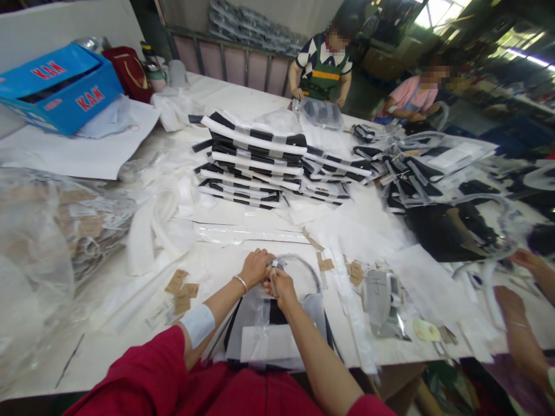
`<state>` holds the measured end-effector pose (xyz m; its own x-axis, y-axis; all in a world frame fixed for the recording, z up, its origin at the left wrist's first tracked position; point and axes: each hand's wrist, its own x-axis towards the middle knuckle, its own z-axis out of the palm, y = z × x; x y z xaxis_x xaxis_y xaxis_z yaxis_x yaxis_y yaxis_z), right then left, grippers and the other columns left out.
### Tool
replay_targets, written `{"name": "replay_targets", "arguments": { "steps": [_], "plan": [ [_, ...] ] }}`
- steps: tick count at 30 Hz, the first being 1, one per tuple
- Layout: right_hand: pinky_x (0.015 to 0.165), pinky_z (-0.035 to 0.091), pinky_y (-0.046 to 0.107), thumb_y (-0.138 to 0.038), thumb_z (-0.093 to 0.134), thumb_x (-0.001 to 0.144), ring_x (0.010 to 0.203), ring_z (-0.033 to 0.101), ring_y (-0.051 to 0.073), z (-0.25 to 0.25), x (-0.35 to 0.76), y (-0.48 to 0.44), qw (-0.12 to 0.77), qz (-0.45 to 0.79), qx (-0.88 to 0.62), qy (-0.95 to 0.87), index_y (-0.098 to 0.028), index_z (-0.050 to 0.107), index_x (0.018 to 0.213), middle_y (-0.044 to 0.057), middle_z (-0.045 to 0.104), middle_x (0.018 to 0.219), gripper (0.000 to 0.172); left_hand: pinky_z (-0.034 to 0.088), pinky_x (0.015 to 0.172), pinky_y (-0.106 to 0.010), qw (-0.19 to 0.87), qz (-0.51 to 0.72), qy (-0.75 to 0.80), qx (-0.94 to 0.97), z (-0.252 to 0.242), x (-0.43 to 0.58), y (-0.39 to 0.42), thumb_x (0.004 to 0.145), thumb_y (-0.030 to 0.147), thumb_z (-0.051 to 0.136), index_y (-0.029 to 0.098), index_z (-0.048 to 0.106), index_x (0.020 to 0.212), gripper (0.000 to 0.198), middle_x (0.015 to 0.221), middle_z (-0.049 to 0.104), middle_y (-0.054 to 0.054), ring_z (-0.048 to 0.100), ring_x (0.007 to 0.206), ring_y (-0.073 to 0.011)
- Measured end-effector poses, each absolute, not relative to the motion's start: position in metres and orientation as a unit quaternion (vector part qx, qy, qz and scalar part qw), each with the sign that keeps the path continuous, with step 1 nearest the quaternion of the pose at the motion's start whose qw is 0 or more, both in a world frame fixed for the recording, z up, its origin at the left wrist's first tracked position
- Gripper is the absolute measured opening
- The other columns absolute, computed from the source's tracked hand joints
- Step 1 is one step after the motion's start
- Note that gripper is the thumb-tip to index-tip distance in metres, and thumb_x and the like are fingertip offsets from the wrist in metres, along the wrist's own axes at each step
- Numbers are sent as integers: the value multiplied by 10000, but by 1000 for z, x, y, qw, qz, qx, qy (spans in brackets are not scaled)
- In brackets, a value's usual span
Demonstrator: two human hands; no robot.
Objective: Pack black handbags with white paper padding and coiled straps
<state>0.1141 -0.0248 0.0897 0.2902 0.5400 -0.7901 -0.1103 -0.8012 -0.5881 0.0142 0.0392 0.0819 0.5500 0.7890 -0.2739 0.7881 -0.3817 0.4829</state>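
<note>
In front of me, near the table's front edge, lies a black and grey handbag (pixel 318 318) with a white sheet (pixel 266 344) on it. Its wrapped handle (pixel 310 267) arches up beyond the body. My left hand (pixel 255 270) is closed at the left side of this handle, palm down, fingers bent over it. Right beside it, my right hand (pixel 282 289) is closed in a pinch at the same spot. Between the two hands shows a small grey and white piece, too blurred to name.
Striped black-and-white bag stacks (pixel 255 156) stand ahead. A tape dispenser (pixel 381 300) and brown tags (pixel 182 294) flank the handbag. Plastic bags (pixel 34 248) spread left, near a blue box (pixel 65 86). A co-worker's hands (pixel 514 300) are at right; two people (pixel 323 63) work across the table.
</note>
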Motion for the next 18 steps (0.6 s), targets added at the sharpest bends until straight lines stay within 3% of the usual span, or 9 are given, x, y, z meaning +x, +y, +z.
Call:
{"name": "replay_targets", "arguments": {
  "steps": [4, 8, 12, 18],
  "plan": [
    [392, 457, 191, -169, 424, 888, 508, 645, 123, 80, 118, -27, 273, 549, -776, -148, -148, 610, 1011, 71, 710, 857, 224, 476, 852, -364, 333, -32, 486, 808, 70, 24, 55, 980, 295, 422, 161, 679, 908, 299, 957, 655, -90, 597, 913, -203],
    [345, 430, 221, -189, 490, 846, 413, 596, 136, 71, 124, -30, 265, 521, -795, -162, -128, 635, 998, 68, 712, 777, 219, 532, 806, -370, 369, -54, 503, 780, 57, 32, 70, 952, 357, 547, 140, 625, 1041, 247, 1007, 647, -54, 627, 880, -169],
    [346, 431, 237, -210, 503, 830, 379, 575, 146, 66, 126, -34, 266, 500, -807, -169, -148, 665, 960, 35, 700, 679, 216, 543, 830, -395, 379, -54, 525, 760, 50, 34, 74, 948, 358, 560, 148, 586, 1153, 295, 1075, 636, -69, 633, 929, -186],
    [353, 441, 241, -253, 500, 833, 378, 584, 157, 59, 120, -34, 277, 471, -820, -169, -184, 661, 867, 0, 663, 587, 179, 520, 878, -422, 407, -49, 484, 773, 49, 31, 80, 920, 336, 604, 159, 589, 1165, 303, 1099, 632, -67, 621, 974, -200]
  ]
}}
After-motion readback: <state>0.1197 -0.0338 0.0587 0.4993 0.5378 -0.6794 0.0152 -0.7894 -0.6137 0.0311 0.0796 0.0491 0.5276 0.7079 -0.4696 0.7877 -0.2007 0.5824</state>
